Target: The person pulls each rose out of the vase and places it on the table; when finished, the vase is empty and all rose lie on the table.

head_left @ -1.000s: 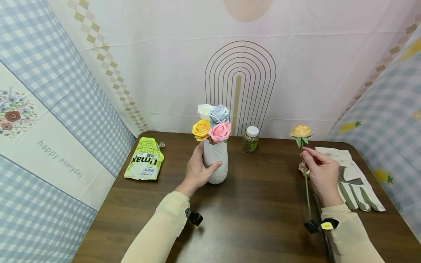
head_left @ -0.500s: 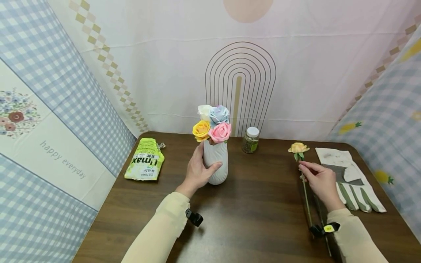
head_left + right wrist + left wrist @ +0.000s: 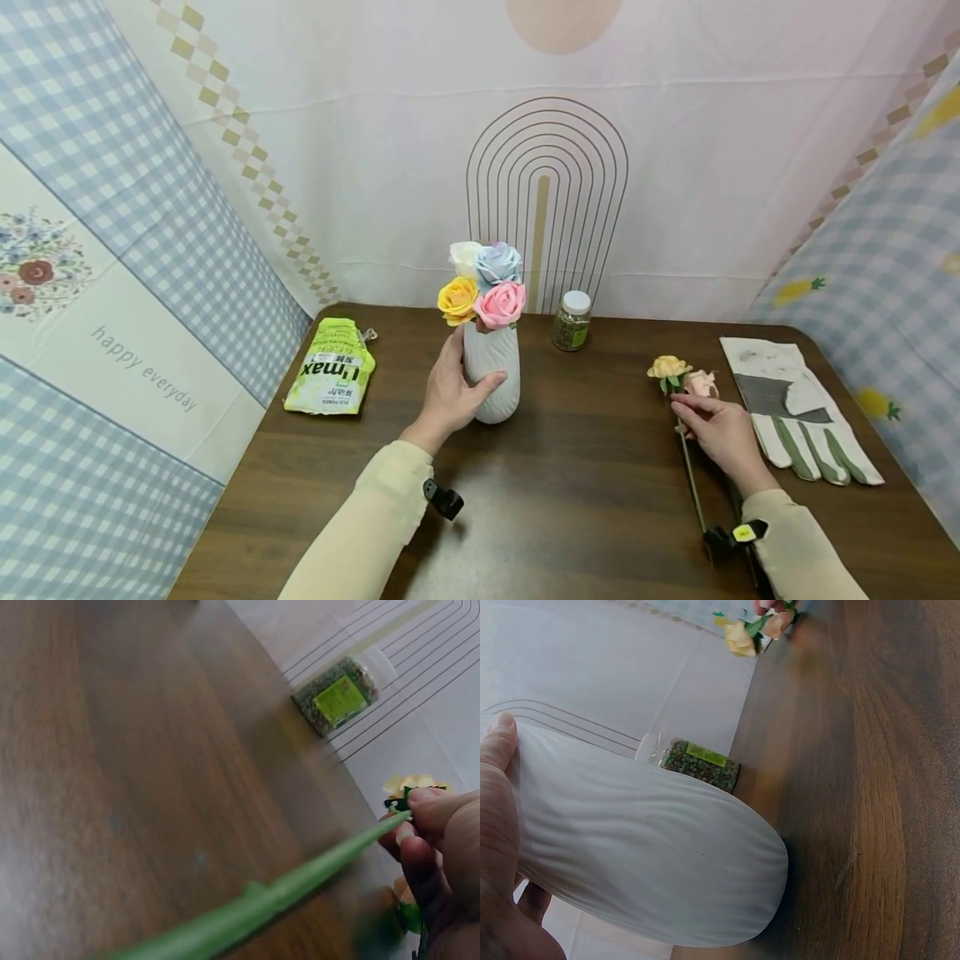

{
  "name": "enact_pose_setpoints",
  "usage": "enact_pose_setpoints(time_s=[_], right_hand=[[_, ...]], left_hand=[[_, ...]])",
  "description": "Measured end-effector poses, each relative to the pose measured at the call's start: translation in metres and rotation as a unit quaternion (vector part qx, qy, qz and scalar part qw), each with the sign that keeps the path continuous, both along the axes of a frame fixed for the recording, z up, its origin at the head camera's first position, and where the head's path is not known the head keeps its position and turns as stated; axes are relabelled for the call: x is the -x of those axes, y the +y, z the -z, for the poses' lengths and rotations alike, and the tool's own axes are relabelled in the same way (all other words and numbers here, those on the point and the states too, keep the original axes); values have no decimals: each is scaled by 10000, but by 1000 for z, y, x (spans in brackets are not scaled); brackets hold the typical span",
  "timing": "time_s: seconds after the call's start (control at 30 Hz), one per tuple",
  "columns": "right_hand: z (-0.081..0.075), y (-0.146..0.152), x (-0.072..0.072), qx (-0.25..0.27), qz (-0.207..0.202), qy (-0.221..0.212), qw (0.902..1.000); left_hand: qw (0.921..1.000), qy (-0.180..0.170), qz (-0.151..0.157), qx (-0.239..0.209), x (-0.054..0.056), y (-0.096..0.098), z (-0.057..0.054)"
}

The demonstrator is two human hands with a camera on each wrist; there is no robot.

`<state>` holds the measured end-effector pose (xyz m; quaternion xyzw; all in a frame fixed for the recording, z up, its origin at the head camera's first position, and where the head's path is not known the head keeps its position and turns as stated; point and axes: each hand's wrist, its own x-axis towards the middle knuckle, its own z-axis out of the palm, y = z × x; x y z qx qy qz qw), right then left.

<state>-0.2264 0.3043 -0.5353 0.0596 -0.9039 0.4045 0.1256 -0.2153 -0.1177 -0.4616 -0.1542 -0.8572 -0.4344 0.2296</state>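
My left hand (image 3: pixel 452 387) grips the white ribbed vase (image 3: pixel 492 375), which stands upright on the table. White, blue, yellow and pink artificial roses (image 3: pixel 500 304) fill its mouth. At the right, my right hand (image 3: pixel 722 433) pinches a pale yellow artificial rose (image 3: pixel 669 367) by the stem just under its bloom. That green stem (image 3: pixel 277 896) runs back toward the wrist in the right wrist view. Beside the yellow bloom is a pale pink rose (image 3: pixel 701 383), its stem partly hidden by my right hand and wrist.
A lidded jar (image 3: pixel 573 320) of small pellets stands behind and right of the vase. White and green work gloves (image 3: pixel 806 417) lie at the table's right edge. A green and white bag (image 3: pixel 331 367) lies at the left. Fabric hangs behind the table (image 3: pixel 570 500).
My right hand has lowered toward the table and shifted slightly left with the yellow rose, bringing the pale pink rose into clearer view. The left hand and vase stay put.
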Motion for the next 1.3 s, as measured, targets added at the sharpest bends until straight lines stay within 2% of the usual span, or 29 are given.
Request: enact_pose_setpoints(time_s=[0.13,0.43,0.67,0.97,1.17,1.3], right_hand=[[3,4,-2,-190,-110,-271,9994],[4,7,-3,-338,-178,-317,9988],[2,9,-4,-642,-57,-227,9977],[1,11,-6,-476,-106,-427,9979],[1,14,-6,-515,-46,-369,9980],[-5,16,-9,-772,120,-76,9969]], left_hand=[[10000,-27,2,-5,-1,0,0],[10000,41,32,0,0,0,0],[10000,30,49,5,0,0,0],[10000,46,51,-46,0,-1,0],[9999,96,24,-58,0,-1,1],[9999,93,11,-58,0,-1,1]])
